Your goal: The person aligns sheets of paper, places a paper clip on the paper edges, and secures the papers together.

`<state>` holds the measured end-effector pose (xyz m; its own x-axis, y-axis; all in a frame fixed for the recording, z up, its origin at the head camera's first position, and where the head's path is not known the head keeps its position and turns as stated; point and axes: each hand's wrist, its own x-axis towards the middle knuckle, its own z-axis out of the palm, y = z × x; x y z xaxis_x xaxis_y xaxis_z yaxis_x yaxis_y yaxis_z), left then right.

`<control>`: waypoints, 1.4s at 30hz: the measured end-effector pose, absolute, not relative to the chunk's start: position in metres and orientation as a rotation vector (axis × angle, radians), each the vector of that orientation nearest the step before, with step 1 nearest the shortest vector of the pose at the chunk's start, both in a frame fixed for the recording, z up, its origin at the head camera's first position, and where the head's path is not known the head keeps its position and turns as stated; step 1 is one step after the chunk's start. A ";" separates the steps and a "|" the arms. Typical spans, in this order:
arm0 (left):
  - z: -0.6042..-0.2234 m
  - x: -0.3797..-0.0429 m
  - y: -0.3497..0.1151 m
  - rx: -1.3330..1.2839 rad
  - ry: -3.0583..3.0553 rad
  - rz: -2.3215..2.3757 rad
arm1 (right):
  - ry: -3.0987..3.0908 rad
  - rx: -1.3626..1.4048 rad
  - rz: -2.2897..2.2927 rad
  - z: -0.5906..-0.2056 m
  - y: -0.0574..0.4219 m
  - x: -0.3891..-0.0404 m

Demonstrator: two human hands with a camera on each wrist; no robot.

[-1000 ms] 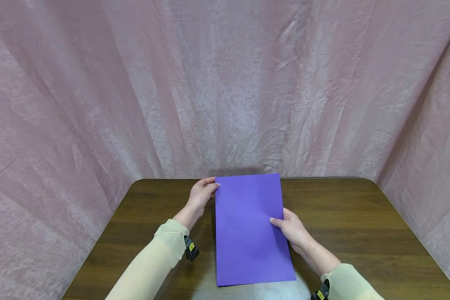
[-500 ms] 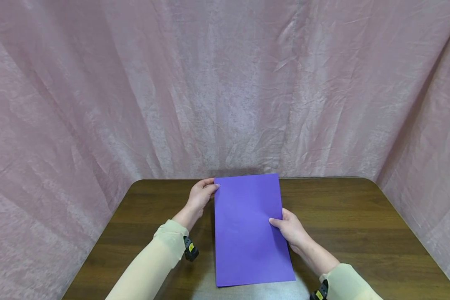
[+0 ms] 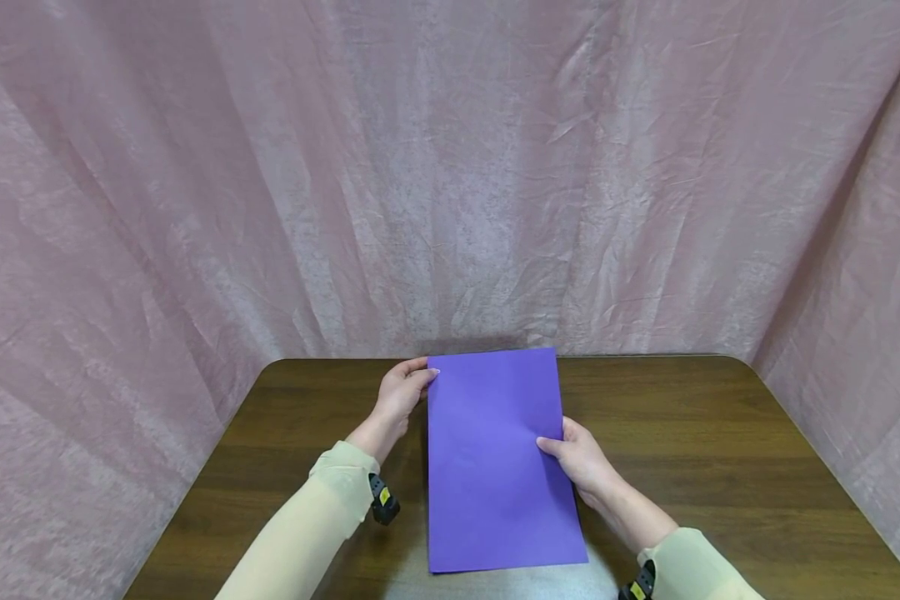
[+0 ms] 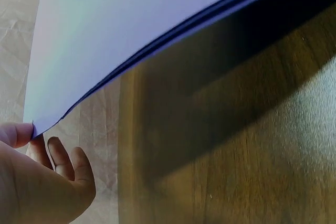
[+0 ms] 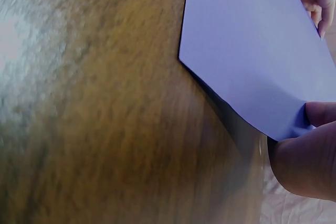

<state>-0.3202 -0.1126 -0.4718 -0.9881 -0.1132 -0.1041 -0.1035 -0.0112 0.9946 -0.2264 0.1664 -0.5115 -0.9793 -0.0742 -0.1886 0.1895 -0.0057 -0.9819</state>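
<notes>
Both hands hold a purple sheet of paper [image 3: 495,467] over the table, its long side running away from me. Its far left corner is pinched between thumb and fingers of my left hand [image 3: 400,398]. My right hand [image 3: 591,463] grips the right edge about halfway along, thumb on top and the other fingers underneath. In the left wrist view the paper [image 4: 121,30] bows above the table, and its edge shows more than one layer. The right wrist view has the paper's near corner low over the wood, with a dark gap under the edge.
A brown wood-grain table [image 3: 690,467] lies under the paper, with a bright reflection near its front. Pink velvety curtains [image 3: 450,167] hang behind and at both sides. Each wrist carries a black strap with a camera, the left strap [image 3: 382,500] sitting by a pale green sleeve [image 3: 307,517].
The paper and the right hand have shifted very slightly left. Both hands keep the same grip on it.
</notes>
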 end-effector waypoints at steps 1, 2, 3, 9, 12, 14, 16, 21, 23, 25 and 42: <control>-0.472 -0.320 -0.112 0.245 -2.195 -2.222 | 2.077 0.120 -2.100 -0.512 0.166 -0.226; -0.472 -0.320 -0.112 0.250 -2.186 -2.225 | 2.080 0.117 -2.097 -0.512 0.166 -0.227; -0.472 -0.320 -0.112 0.255 -2.176 -2.231 | 2.081 0.116 -2.097 -0.512 0.166 -0.226; -0.471 -0.319 -0.111 0.288 -2.134 -2.265 | 2.092 0.108 -2.096 -0.512 0.164 -0.226; -0.470 -0.318 -0.110 0.299 -2.106 -2.298 | 2.095 0.105 -2.094 -0.511 0.163 -0.226; -0.469 -0.317 -0.110 0.309 -2.090 -2.321 | 2.095 0.107 -2.091 -0.510 0.162 -0.225; -0.468 -0.316 -0.109 0.325 -2.075 -2.339 | 2.091 0.113 -2.092 -0.510 0.161 -0.225; -0.468 -0.315 -0.109 0.321 -2.048 -2.331 | 2.094 0.120 -2.094 -0.511 0.161 -0.225; -0.469 -0.314 -0.109 0.305 -2.050 -2.323 | 2.089 0.126 -2.097 -0.511 0.161 -0.225; -0.469 -0.314 -0.109 0.293 -2.074 -2.306 | 2.086 0.132 -2.098 -0.511 0.161 -0.224; -0.469 -0.317 -0.115 0.242 -2.204 -2.231 | 2.084 0.106 -2.091 -0.507 0.164 -0.223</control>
<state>-0.3172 -0.1149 -0.4691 -0.9881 -0.1054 -0.1119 -0.1106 -0.0183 0.9937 -0.2233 0.1635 -0.5074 -0.9800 -0.0819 -0.1815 0.1818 0.0040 -0.9833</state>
